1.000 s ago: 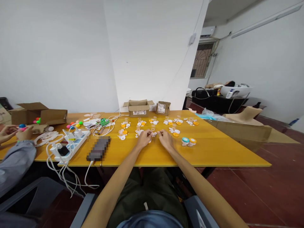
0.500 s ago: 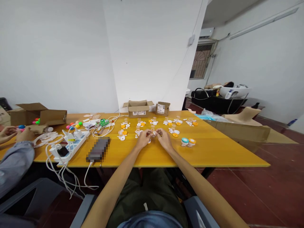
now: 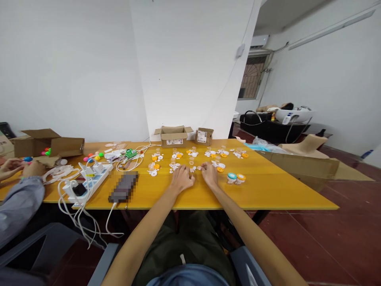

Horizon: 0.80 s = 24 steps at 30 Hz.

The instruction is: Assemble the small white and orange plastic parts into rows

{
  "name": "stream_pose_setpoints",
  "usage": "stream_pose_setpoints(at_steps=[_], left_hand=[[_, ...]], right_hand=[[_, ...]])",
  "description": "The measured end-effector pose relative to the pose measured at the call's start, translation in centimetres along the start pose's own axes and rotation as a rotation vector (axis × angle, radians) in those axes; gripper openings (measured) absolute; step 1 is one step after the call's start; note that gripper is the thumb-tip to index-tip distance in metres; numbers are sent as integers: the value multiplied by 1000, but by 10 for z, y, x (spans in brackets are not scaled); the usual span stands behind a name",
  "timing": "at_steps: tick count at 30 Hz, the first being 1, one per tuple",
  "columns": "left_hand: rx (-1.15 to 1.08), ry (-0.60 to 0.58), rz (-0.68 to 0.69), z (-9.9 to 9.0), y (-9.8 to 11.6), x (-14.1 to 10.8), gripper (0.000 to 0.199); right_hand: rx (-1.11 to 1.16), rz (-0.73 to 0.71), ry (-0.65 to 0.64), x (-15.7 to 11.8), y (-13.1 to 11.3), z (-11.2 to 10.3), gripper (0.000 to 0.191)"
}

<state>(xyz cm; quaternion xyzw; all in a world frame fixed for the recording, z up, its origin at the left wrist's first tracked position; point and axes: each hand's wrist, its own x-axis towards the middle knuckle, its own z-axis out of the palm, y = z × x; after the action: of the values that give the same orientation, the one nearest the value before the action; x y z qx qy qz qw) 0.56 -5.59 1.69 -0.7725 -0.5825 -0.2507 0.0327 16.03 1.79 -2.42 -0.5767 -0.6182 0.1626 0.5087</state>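
Observation:
My left hand [image 3: 181, 178] lies palm down on the table, its fingers stretched over small white plastic pieces [image 3: 172, 168]. What is under the fingers is hidden. To its right, my right hand [image 3: 209, 174] is closed, fingertips curled at the tabletop beside a flat white cut-out piece [image 3: 199, 168]. Whether they grip anything is too small to tell. Between the hands lie more white cut-out pieces [image 3: 192, 169], with a small clear cup [image 3: 191, 160] just behind them. An orange ring [image 3: 220, 169] lies right of my right hand.
Two lidded jars, one teal-topped [image 3: 231, 178] and one orange-topped [image 3: 240, 178], stand at right. Sets of white and orange parts [image 3: 154, 173] spread across the table [image 3: 268, 194]. Cardboard boxes [image 3: 173, 137] stand behind. Leftward are a phone [image 3: 123, 186], power strip [image 3: 95, 182] and a co-worker's hands [image 3: 33, 169].
My hands have moved apart and down to the table from a shared hold on small white pieces. White pieces and a clear cup now show between them.

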Motion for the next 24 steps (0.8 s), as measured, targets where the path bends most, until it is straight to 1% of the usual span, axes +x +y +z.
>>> stream_pose_setpoints(at_steps=[3, 6, 9, 12, 16, 19, 24], left_hand=[[35, -74, -24, -6, 4, -1, 19], [53, -140, -31, -10, 5, -2, 22], [42, -150, -16, -11, 4, -2, 22], [12, -128, 18, -9, 1, -1, 22], [-56, -101, 66, -4, -5, 1, 21], [-136, -49, 113, -1, -8, 2, 18], [-271, 76, 199, 3, -12, 4, 16]], right_hand=[[-19, -5, -8, 1, 1, 0, 14], [3, -23, 10, 0, 0, 0, 13], [53, -57, 35, -2, -5, -2, 9], [123, -78, 15, -5, -12, -2, 6], [264, -85, -96, -10, -22, -2, 9], [390, -77, -189, -13, -26, -3, 16], [648, 40, -440, -15, -30, -8, 35]])
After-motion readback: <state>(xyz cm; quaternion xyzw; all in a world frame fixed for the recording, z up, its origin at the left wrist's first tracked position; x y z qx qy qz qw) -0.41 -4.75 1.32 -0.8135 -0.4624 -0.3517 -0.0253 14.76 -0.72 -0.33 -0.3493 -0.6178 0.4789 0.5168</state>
